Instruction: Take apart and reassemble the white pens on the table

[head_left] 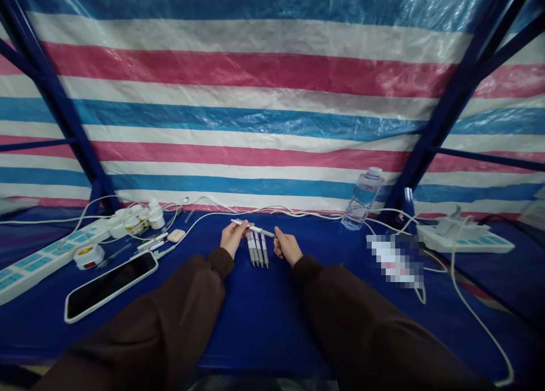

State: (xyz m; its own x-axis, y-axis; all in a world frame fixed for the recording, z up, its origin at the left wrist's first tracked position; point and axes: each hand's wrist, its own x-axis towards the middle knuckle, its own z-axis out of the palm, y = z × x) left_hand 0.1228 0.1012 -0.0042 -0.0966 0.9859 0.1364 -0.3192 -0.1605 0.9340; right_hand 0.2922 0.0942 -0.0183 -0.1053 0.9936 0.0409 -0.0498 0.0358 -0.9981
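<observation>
A white and grey pen (pixel 255 228) is held nearly level between my two hands, just above the blue table. My left hand (pixel 232 238) is closed on its left end, fingers pinched around the white barrel. The grey tip end of the pen meets my right hand (pixel 288 247), whose thumb points up and whose fingers are curled in around that end. Below the held pen, several similar pens (pixel 258 249) lie side by side on the table, their dark tips toward me. Their upper ends are partly behind the held pen.
On the left are a phone (pixel 111 286), a long power strip (pixel 51 256), plugs, loose pens and a small pinkish case (pixel 176 235). A clear bottle (pixel 363 199) stands behind on the right, near a blurred packet (pixel 395 260) and another power strip (pixel 489 240). White cables run along the back.
</observation>
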